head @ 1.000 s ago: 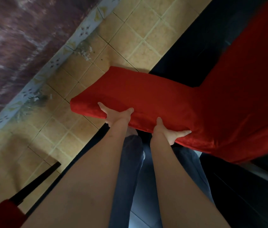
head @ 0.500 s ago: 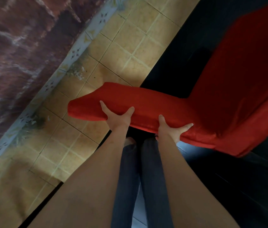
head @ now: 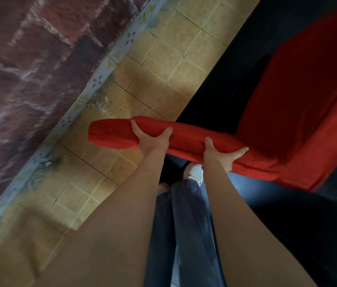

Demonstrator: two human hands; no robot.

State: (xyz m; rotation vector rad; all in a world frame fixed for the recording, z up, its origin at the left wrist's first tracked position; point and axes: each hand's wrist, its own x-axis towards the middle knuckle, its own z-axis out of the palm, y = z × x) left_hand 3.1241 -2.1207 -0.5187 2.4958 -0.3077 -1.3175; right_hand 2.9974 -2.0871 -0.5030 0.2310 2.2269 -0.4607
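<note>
Two hands clasp a red cushion (head: pixel 111 133) edge-on above a tiled floor (head: pixel 163 69). The left hand (head: pixel 152 139) grips near its free end and the right hand (head: pixel 221 155) grips beside it. Most fingers are hidden behind the cushion. Right of the hands, its far end blurs into a red seat (head: pixel 297 100).

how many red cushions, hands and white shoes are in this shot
red cushions: 2, the held red cushion and the second red cushion to its right
hands: 2, the left hand and the right hand, both gripping the held one
white shoe: 1
total: 5
</note>
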